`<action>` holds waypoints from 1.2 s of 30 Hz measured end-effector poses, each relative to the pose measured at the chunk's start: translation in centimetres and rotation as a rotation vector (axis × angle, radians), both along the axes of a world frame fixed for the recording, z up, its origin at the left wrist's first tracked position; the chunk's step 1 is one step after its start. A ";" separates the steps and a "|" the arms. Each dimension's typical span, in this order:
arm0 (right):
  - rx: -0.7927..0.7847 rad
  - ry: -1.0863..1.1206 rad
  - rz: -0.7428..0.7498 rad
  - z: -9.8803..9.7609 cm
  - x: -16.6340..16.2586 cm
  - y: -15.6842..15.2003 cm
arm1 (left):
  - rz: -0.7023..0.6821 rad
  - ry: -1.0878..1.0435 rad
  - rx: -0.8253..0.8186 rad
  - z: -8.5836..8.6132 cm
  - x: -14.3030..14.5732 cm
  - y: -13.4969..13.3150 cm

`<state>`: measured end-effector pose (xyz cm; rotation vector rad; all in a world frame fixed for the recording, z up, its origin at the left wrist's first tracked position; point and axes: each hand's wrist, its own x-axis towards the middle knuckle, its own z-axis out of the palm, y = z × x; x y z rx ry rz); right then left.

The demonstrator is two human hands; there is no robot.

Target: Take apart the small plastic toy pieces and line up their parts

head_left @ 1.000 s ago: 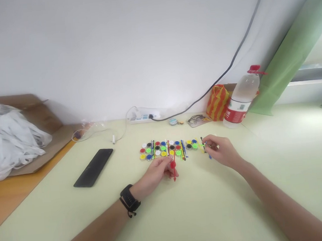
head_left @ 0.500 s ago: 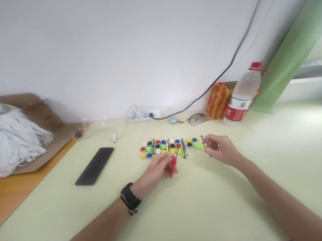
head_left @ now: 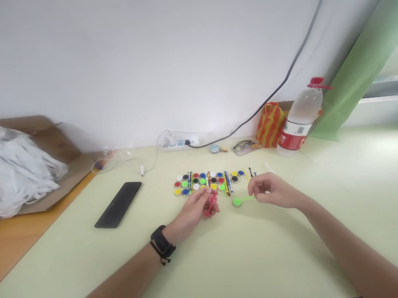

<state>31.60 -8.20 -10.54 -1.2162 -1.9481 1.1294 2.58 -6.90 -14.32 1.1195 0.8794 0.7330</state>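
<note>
My left hand [head_left: 205,202] is closed on a red plastic arrow spinner [head_left: 211,205], a thin pointer with a round disc at its middle. It hovers in front of the rows of coloured discs. To the right, the fingers of my right hand [head_left: 264,189] are pinched around the end of a thin light green stick. A round green disc [head_left: 236,202] sits at the stick's other end, left of the fingertips. Behind both hands lie rows of round discs [head_left: 203,181] in several colours, with thin arrow sticks [head_left: 227,182] standing between the groups.
A black phone-like slab [head_left: 118,205] lies left of my hands. Along the wall are a power strip [head_left: 177,141], a striped bag [head_left: 269,123] and a large bottle [head_left: 296,120]. White straps [head_left: 17,168] pile up on cardboard [head_left: 71,166] at far left.
The green disc has left its place in the right-hand group and is nearer me, joined to the stick in my right hand. My left hand keeps the red spinner, now turned slightly.
</note>
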 end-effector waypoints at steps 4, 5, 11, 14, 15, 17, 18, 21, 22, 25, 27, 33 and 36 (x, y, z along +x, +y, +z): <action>-0.060 0.088 0.067 0.3 -0.7 -0.4 | 0.003 -0.005 0.016 0.2 0.1 0.0; -0.072 0.116 0.070 0.3 -0.8 -0.4 | 0.004 -0.009 0.024 0.3 0.1 -0.1; -0.082 0.176 0.067 0.2 -0.6 -0.3 | 0.021 -0.033 0.043 0.0 0.2 0.0; -0.159 0.210 0.014 -0.4 -1.5 -0.5 | 0.055 -0.029 0.065 -0.5 0.3 0.2; -0.196 0.243 0.002 -0.6 -2.0 -0.6 | 0.067 -0.028 0.082 -0.6 0.3 0.3; -0.233 0.315 0.000 -1.2 -3.1 -1.0 | 0.084 -0.041 0.123 -0.7 0.4 0.3; -0.212 0.337 0.001 -1.4 -3.8 -1.2 | 0.088 -0.055 0.141 -0.7 0.5 0.2; -0.029 0.282 -0.071 -1.9 -5.6 -1.8 | 0.089 -0.085 0.183 -0.3 0.7 -0.1; 0.037 0.236 -0.097 -1.9 -6.1 -2.0 | 0.087 -0.082 0.197 -0.2 0.8 -0.3; 0.181 0.110 -0.088 -2.1 -7.2 -2.5 | 0.075 -0.045 0.243 0.2 1.2 -1.1; 0.233 0.072 -0.056 -2.2 -7.6 -2.6 | 0.057 -0.039 0.261 0.3 1.5 -1.5; 0.297 0.002 -0.039 -2.2 -7.3 -2.9 | 0.015 -0.072 0.243 0.5 1.9 -2.2; 0.296 -0.021 0.015 -1.9 -7.0 -3.0 | -0.011 -0.054 0.249 0.7 1.8 -2.4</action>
